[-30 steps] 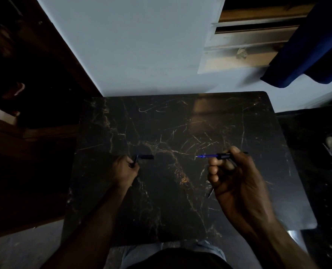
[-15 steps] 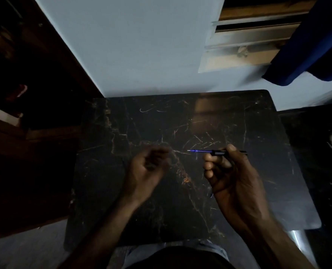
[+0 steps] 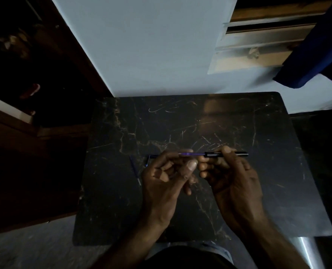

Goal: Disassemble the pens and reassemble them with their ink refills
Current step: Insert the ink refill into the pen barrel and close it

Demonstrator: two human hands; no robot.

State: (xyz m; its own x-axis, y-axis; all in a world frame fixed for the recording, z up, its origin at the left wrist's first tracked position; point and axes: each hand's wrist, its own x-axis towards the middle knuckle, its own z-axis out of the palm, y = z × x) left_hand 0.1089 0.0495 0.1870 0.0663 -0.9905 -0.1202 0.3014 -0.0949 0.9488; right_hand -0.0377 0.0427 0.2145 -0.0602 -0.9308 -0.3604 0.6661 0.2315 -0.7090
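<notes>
Dark, veined surface (image 3: 258, 191) stands against a pale wall (image 3: 151, 45), with a blue cloth (image 3: 316, 55) hanging at the upper right. Lighting is poor.

Right hand (image 3: 233, 179): fingers curled round a black pen barrel (image 3: 211, 154), held level above the middle of the surface. The barrel's far end projects past the hand to the right.

A blue ink refill (image 3: 194, 153) protrudes from the barrel's left end. Left hand (image 3: 165, 179): thumb and fingertips pinch the free end of this refill, with the other fingers curled under.

A second thin refill (image 3: 135, 170) lies loose on the surface, slanted, left of the left hand. A short dark pen part (image 3: 151, 156) lies between them, just beside the left hand. Its exact form cannot be determined.
</notes>
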